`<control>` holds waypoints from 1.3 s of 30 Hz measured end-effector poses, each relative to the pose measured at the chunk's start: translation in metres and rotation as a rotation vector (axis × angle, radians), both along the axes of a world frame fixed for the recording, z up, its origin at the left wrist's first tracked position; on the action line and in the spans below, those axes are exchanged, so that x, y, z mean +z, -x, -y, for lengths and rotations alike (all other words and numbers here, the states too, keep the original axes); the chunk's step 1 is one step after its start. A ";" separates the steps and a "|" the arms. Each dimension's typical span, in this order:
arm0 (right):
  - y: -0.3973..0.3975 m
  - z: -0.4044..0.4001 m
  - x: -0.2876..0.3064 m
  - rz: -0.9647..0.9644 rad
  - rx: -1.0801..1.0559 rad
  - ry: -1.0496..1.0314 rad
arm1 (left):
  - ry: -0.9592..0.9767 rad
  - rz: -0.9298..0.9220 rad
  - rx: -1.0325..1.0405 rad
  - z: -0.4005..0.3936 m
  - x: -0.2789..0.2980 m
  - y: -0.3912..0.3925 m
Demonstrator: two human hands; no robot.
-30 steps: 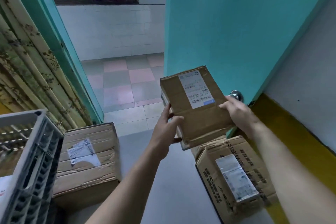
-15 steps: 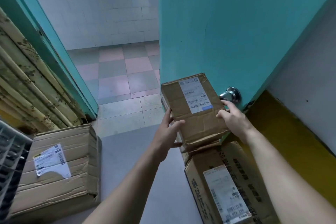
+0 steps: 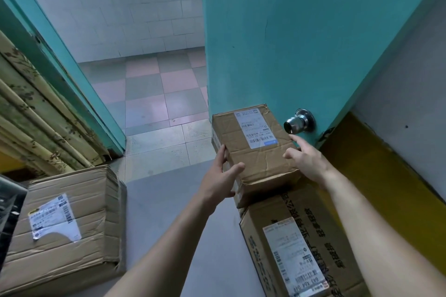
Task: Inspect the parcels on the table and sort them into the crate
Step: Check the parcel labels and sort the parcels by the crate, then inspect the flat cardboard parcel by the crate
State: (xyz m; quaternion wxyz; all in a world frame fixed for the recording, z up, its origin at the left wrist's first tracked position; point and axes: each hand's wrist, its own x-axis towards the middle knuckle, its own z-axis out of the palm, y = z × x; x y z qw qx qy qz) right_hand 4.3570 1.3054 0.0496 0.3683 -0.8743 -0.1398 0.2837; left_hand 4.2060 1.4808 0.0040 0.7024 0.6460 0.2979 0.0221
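Near parcel's label (image 3: 293,258) reads upside-down "B43 X64 049".

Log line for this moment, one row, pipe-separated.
small box on printed box | left hand holds small box | right hand open at its edge | big box left

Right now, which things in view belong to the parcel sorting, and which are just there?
Job: small parcel between left hand and right hand; printed carton; crumpled box; crate edge.
Just there: door knob; curtain.
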 end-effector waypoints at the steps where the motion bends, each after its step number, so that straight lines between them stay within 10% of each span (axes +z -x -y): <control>1: -0.001 0.001 -0.001 -0.006 -0.001 -0.007 | -0.017 0.003 -0.002 0.000 -0.001 0.000; 24: 0.070 -0.028 0.034 0.556 -0.129 -0.128 | -0.301 0.068 0.259 -0.031 0.034 0.083; 39: 0.247 -0.155 -0.002 0.451 0.164 -0.160 | -0.659 -0.166 0.523 -0.127 0.013 0.257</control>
